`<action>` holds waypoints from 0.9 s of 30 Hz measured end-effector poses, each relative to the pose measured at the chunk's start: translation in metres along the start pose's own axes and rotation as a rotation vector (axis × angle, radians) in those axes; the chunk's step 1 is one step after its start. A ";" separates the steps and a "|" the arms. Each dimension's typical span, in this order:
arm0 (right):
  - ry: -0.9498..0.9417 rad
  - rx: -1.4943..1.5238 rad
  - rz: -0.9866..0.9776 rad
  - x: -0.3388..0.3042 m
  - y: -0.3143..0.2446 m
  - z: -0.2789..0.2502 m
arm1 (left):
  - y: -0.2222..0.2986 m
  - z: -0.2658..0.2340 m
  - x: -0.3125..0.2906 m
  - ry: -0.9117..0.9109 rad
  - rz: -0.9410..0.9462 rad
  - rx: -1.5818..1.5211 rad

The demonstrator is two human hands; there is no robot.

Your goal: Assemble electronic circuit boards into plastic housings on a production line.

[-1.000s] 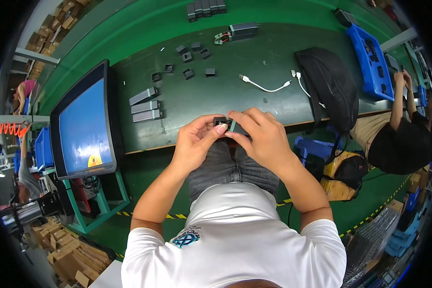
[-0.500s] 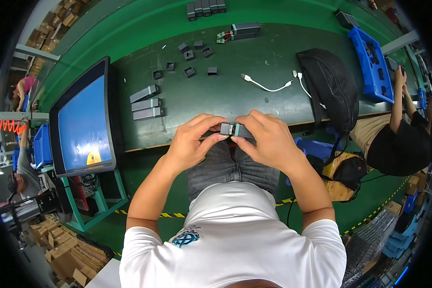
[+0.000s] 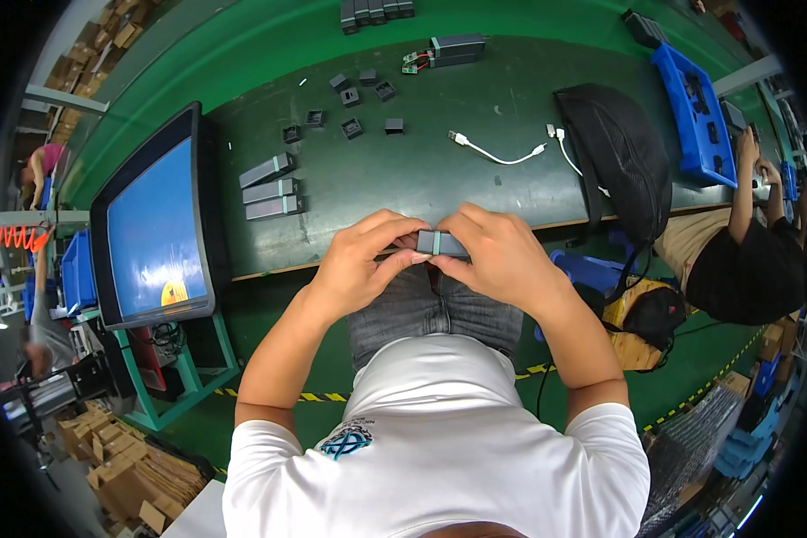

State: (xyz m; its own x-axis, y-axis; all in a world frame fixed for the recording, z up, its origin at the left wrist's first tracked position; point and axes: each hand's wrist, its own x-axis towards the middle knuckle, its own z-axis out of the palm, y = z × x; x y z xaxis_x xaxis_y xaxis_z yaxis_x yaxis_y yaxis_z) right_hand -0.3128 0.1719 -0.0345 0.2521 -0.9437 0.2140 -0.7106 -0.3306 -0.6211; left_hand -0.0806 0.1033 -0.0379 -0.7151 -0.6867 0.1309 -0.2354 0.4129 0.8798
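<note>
Between my two hands, over the near edge of the table, is a slim grey power bank (image 3: 433, 243) with a pale teal band round it. My left hand (image 3: 354, 269) pinches its left end cap with thumb and fingers. The body on the right side is gripped by my right hand (image 3: 507, 264), whose fingers hide most of it. Cap and body meet at the band. Left of centre on the table lie several similar grey power banks (image 3: 273, 190). Small dark square end caps (image 3: 351, 128) are scattered beyond my hands.
At the far side lie grey cases (image 3: 455, 50) with a circuit board and red wires showing. A white cable (image 3: 498, 158) and a black bag (image 3: 614, 157) are to the right, with a blue tray (image 3: 690, 117) beyond. A monitor (image 3: 157, 229) stands left. A co-worker sits at far right.
The gap between the end cap and the power bank's body has closed, covering the metal port and inner parts seen before. My hands have barely shifted.
</note>
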 end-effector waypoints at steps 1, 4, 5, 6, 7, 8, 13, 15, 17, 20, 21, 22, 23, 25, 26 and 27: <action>-0.009 0.011 0.016 0.000 0.000 0.001 | -0.001 0.001 0.000 0.001 -0.021 -0.012; -0.024 0.069 0.053 0.000 0.000 0.000 | -0.005 0.002 -0.002 0.013 -0.036 -0.076; -0.028 0.114 0.075 0.000 0.000 0.000 | -0.005 0.002 -0.002 0.012 -0.038 -0.076; -0.029 0.116 0.077 0.000 0.000 0.000 | -0.005 0.001 0.000 0.004 -0.035 -0.070; -0.031 0.141 0.085 0.000 0.001 0.000 | -0.005 0.000 0.000 -0.003 -0.033 -0.064; -0.032 0.166 0.094 0.000 0.002 0.000 | -0.004 0.000 0.000 -0.005 -0.033 -0.065; -0.038 0.127 0.071 -0.001 0.001 -0.001 | -0.003 0.003 -0.001 -0.023 -0.069 -0.088; -0.028 0.121 0.066 -0.001 -0.001 0.000 | -0.004 0.003 0.000 -0.023 -0.064 -0.091; -0.049 0.054 0.075 -0.001 -0.002 0.001 | -0.003 0.004 0.000 -0.023 -0.059 -0.092; -0.044 -0.005 0.057 -0.001 -0.001 0.001 | -0.002 0.004 0.001 -0.015 -0.042 -0.061; -0.044 -0.008 0.058 -0.001 -0.002 0.002 | -0.003 0.004 0.000 -0.011 -0.040 -0.077; -0.051 -0.067 0.055 0.000 -0.004 0.003 | -0.004 0.004 0.000 -0.007 -0.037 -0.094; -0.056 -0.121 0.048 -0.001 -0.004 0.003 | -0.003 0.004 -0.001 -0.007 -0.037 -0.092; -0.058 -0.148 0.055 -0.002 -0.002 0.005 | -0.003 0.006 -0.001 -0.006 -0.062 -0.109; -0.061 -0.175 0.065 -0.003 -0.003 0.005 | -0.002 0.007 -0.001 -0.007 -0.063 -0.109; -0.061 -0.174 0.066 -0.003 -0.001 0.004 | 0.001 0.007 0.000 -0.009 -0.046 -0.080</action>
State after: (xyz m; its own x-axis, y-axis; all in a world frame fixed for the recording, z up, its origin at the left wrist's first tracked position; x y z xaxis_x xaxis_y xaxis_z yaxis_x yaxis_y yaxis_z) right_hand -0.3099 0.1755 -0.0377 0.2369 -0.9631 0.1275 -0.8283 -0.2688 -0.4915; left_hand -0.0854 0.1074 -0.0402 -0.7110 -0.6979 0.0858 -0.2149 0.3319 0.9185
